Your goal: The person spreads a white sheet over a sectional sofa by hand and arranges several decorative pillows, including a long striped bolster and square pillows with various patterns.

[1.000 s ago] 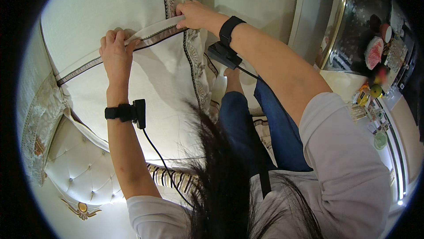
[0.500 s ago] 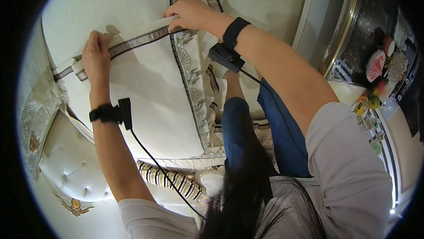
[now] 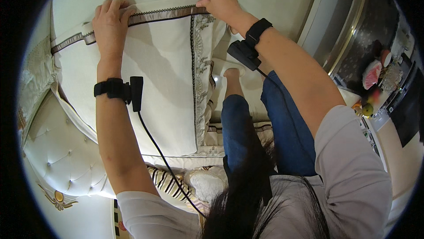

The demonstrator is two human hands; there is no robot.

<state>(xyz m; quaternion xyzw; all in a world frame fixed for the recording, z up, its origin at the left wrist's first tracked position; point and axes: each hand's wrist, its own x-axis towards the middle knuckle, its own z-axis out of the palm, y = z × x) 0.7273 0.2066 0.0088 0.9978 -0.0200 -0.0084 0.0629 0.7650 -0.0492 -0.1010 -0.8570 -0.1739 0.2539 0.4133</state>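
A cream fabric cover (image 3: 154,84) with lace edging spreads before me, crossed near the top by a folded hem band (image 3: 161,13) with brown trim and dark stitching. My left hand (image 3: 110,22) grips this band, fingers bent over it and thumb at its right. My right hand (image 3: 216,3) pinches the same band where it meets the vertical lace (image 3: 199,58). Black straps (image 3: 258,31) with small devices and cables are round both forearms.
A white tufted headboard (image 3: 66,150) with gold ornament stands at lower left, a striped pillow (image 3: 170,181) below the cover. My legs (image 3: 236,120) are over a glossy pale floor (image 3: 274,9). A dark dresser top (image 3: 349,40) with assorted small items is at right.
Both hands, still on the hem band, have moved upward in the view since half a second ago; the right hand is also further right. The band appears higher.
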